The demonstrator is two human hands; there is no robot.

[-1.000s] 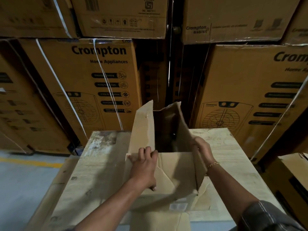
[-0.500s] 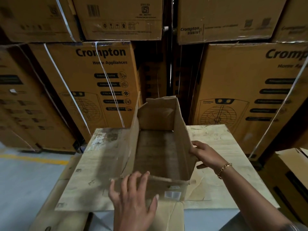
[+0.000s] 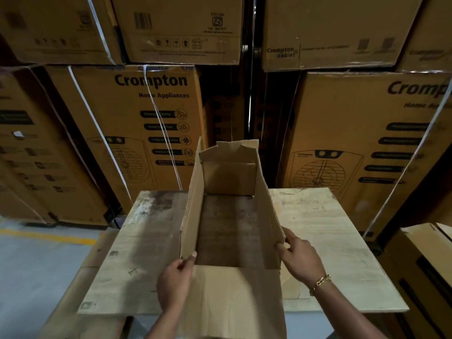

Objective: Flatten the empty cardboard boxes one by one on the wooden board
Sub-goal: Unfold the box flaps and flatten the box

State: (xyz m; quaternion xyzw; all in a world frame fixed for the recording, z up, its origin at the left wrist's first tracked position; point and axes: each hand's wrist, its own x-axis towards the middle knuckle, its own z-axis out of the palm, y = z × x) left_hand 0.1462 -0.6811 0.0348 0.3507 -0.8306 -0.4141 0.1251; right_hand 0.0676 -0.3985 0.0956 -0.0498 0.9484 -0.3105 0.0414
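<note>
Looking down into a cardboard box sitting mid wooden board, long side running near to far. Open on top, both side walls upright, far end wall standing with a notched top edge. Looks bottomless too, with what seems to be stained board showing through inside, but can't swear to it. Near flap folded out toward the camera, hanging past the board's near edge.

Left hand clamped on the near end of the left wall, thumb tip up at the wall's edge, fingers curled round the corner. Right hand gripping the near end of the right wall, thumb on the edge, fingers along the outer face. Gold chain bracelet on the right wrist.

Behind the board, stacked Crompton cartons with white strapping, filling the whole far side. Another brown carton near right, just beside the board. Grey floor off to the left with a yellow line.
</note>
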